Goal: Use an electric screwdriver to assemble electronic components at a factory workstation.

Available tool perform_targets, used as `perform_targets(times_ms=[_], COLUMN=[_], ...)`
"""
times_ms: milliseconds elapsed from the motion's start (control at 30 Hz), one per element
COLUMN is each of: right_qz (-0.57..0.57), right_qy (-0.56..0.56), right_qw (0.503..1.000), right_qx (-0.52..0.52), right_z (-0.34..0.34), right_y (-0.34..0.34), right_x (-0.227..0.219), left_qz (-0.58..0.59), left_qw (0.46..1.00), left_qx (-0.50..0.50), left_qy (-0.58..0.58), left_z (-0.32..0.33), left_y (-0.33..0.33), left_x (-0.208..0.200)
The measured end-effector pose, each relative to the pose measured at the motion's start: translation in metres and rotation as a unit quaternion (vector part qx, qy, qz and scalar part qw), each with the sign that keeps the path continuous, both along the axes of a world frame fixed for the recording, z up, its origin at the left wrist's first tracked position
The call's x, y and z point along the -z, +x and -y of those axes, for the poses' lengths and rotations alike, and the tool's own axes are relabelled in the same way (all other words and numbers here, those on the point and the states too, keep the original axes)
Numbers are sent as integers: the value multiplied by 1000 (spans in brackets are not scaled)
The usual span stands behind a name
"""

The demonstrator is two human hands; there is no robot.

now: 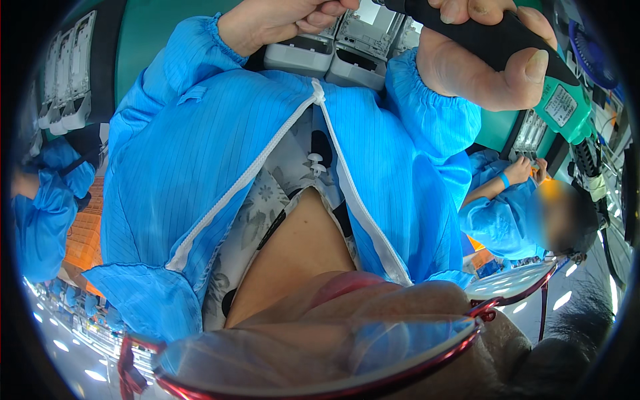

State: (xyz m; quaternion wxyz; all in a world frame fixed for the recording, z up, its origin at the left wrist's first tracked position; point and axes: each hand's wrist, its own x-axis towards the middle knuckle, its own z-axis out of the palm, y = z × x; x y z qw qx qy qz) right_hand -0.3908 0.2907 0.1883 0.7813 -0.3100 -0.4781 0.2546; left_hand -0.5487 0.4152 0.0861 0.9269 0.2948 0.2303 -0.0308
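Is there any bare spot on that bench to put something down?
Only the green surface between the grey units at the left edge and the blue sleeve looks bare. Between the left hand and the right hand, gripping a screwdriver, grey housings sit packed.

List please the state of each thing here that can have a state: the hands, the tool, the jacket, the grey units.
left hand: closed in a fist; contents hidden.
right hand: closed around the electric screwdriver.
electric screwdriver: held, tilted; tip out of view.
blue jacket: unzipped, open at the front.
grey units: side by side under the hands, partly covered.
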Motion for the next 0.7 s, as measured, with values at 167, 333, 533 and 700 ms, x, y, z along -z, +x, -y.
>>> perform_targets(times_ms=[167, 333, 533, 700], right_qz=[-30, -30, -27, -11], right_qy=[-3, -37, -89, -57], right_qw=[999, 999, 992, 993], right_qx=[13, 10, 89, 105], right_z=[10, 46, 75, 76], right_y=[2, 30, 7, 15], right_x=[-1, 23, 54, 80], left_qz=[-23, 21, -22, -10], left_qw=[1000, 993, 988, 989], left_qx=[-9, -114, -148, -148], left_qy=[-13, -23, -19, -6], left_z=[-7, -26, -31, -27], left_y=[-3, -14, -11, -8], left_x=[-7, 7, 15, 18])
